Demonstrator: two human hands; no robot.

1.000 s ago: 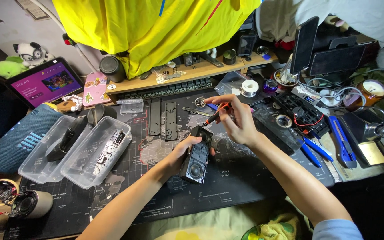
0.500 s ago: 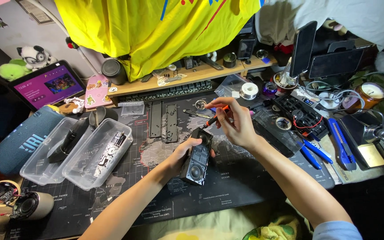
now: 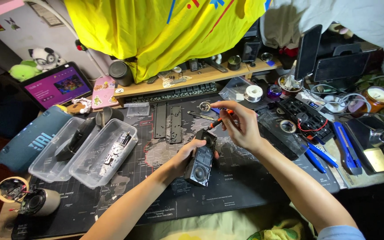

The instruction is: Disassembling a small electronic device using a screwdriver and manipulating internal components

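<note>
My left hand (image 3: 186, 155) grips a black oblong speaker body (image 3: 201, 160) with round drivers, holding it upright on a dark desk mat (image 3: 227, 195). My right hand (image 3: 241, 126) holds a small screwdriver with an orange-and-black handle (image 3: 216, 121), its tip pointing down at the top end of the speaker body. Both forearms reach in from the bottom of the head view.
Two clear plastic trays (image 3: 85, 149) with parts sit at left, beside a blue cylinder speaker (image 3: 32, 144). Black metal strips (image 3: 167, 120) lie behind the speaker body. Blue-handled tools (image 3: 334, 146), a tape roll (image 3: 253, 93), a candle jar (image 3: 376, 98), a tablet (image 3: 58, 84) and yellow cloth (image 3: 174, 26) surround the mat.
My right hand with the screwdriver has shifted slightly over the speaker body's top end. My left hand keeps the same grip.
</note>
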